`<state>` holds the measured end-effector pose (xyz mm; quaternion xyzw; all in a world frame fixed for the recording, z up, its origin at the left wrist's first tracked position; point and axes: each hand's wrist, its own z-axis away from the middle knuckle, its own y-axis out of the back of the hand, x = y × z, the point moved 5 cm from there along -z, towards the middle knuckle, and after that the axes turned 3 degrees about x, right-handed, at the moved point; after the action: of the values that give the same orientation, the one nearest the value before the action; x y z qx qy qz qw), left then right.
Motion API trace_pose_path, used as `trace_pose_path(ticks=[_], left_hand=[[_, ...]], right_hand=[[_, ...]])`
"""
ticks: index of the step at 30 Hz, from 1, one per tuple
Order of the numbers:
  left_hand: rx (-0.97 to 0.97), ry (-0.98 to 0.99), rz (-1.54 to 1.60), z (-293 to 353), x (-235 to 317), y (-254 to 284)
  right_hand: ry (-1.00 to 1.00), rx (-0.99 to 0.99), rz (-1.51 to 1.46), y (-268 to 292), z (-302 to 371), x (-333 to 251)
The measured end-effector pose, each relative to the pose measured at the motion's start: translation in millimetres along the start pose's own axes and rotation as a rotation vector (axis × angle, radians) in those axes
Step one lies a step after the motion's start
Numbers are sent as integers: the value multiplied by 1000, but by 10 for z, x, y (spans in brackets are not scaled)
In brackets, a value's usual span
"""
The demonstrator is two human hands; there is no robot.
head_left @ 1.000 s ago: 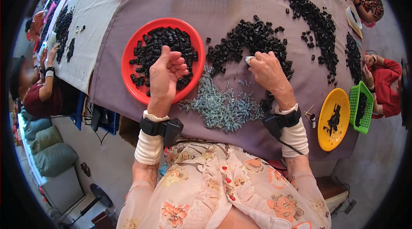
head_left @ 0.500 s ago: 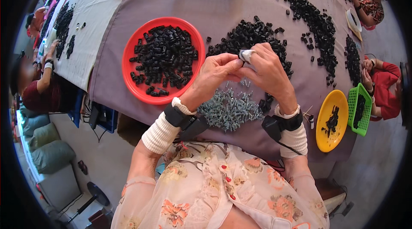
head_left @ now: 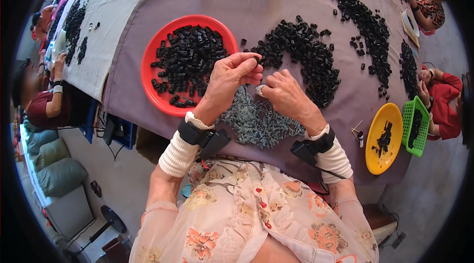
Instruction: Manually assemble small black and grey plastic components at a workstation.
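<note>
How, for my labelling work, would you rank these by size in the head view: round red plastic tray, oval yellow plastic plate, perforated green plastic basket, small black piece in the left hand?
1. Red tray
2. Yellow plate
3. Green basket
4. Black piece

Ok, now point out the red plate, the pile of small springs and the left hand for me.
Red plate [head_left: 148,73]: head view, on the bare left rim.
Pile of small springs [head_left: 261,127]: head view, on the middle of the heap.
Left hand [head_left: 224,83]: head view, on the middle of the hand.
</note>
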<state>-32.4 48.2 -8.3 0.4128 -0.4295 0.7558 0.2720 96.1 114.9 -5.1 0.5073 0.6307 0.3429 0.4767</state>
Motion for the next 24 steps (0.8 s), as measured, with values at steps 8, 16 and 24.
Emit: trace_pose_path(ticks=[8, 16, 24], left_hand=[[-67, -64, -77, 66, 21, -31], [-87, -126, -241, 95, 26, -196], [-14, -283, -426, 74, 31, -185]], right_hand=[[-178, 147, -284, 214, -23, 176], [-395, 354, -622, 672, -199, 256], [-309, 313, -569, 680, -274, 247]])
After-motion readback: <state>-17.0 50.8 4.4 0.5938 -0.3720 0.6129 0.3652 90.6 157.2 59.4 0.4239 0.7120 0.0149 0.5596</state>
